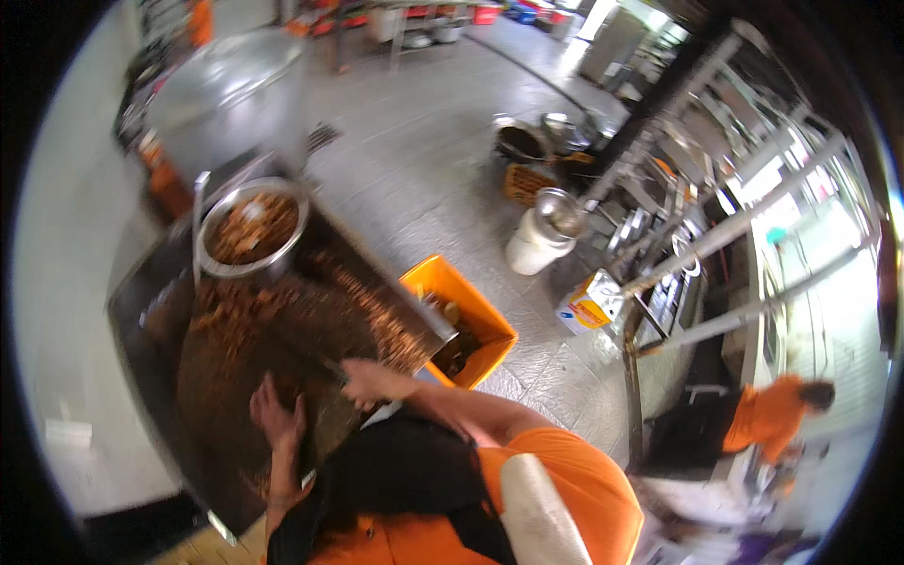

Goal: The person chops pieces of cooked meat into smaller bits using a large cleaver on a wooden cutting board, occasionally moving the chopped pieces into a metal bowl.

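Observation:
My right hand (pixel 370 381) is closed around the handle of a knife. Its dark blade (pixel 311 355) points away to the left over a dark brown cutting board (pixel 212 377) and is smeared by motion. Beside it my left hand (pixel 275 414) is held low over the board, fingers apart, with nothing in it. Reddish-brown chopped pieces (pixel 231 315) lie heaped at the far side of the board, and more small bits (pixel 391 334) run along its right side. A round metal bowl (pixel 247 270) beyond the heap holds more brown pieces; what food they are I cannot tell.
An orange bin (pixel 490 354) with scraps stands right of the table. Behind the bowl is a large metal pot (pixel 231 99). A white bucket (pixel 532 245), a carton (pixel 589 303) and a metal rack (pixel 716 245) are to the right. Another person (pixel 767 414) works at the far right.

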Tool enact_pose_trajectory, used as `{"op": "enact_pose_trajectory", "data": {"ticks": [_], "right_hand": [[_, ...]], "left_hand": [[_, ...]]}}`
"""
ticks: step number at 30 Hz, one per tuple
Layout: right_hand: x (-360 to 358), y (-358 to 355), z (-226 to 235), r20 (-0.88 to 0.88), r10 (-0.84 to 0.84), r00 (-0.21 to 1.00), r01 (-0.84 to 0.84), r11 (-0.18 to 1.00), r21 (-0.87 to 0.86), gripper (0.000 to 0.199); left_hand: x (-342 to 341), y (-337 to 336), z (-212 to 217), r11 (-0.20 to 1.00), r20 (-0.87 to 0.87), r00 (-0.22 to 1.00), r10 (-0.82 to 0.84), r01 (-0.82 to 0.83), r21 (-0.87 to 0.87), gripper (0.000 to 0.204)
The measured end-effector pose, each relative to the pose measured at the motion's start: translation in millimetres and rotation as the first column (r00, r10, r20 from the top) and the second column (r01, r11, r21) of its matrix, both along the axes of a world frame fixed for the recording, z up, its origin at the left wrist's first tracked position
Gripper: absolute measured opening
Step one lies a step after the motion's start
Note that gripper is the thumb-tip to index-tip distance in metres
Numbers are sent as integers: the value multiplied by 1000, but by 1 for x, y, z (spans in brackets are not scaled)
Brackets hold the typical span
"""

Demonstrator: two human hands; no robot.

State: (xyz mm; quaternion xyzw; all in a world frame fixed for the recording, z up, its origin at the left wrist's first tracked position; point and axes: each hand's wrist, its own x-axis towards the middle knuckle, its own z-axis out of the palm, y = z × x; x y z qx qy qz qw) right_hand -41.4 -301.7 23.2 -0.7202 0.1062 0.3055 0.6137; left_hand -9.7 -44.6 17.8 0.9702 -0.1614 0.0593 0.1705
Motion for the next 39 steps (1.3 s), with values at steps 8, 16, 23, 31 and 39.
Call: {"op": "enact_pose_trajectory", "data": {"ticks": [8,16,23,31,39], "right_hand": [[11,56,60,169,171,971,-8,726,-688,64],[17,73,28,192,127,973,-16,868,-496,51],[14,78,86,419,63,906,81,945,-316,36],[17,57,21,342,112,933,0,950,-313,38],[18,71,71,408,86,909,42,954,-297,38]], "left_hand": [[5,41,-7,938,-128,989,-72,23,-346,46],[7,45,-11,922,-173,978,-119,44,-385,42],[0,39,-11,925,-43,996,-80,58,-376,41],[10,31,-13,959,165,979,-122,159,-234,36],[10,31,-31,915,199,971,-130,195,-353,27]]}}
